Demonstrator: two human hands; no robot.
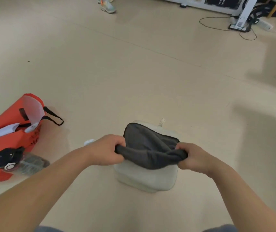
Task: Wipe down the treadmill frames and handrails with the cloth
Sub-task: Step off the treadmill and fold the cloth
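A dark grey cloth (149,148) is stretched between both hands above the floor, its near edge bunched into a roll. My left hand (108,150) grips the cloth's left end in a fist. My right hand (195,156) grips the right end the same way. Beneath the dark cloth lies a pale grey-green folded cloth (148,179) flat on the floor. No treadmill frame or handrail can be made out for certain; a white machine base (241,17) stands far off at the top right.
An orange bag (8,136) lies on the floor to the left, with white plastic pieces and a black-capped bottle (15,162) on it. Black cables (226,24) trail near the white machine base. Another person's shoes (108,5) are at the top. Beige floor lies all around.
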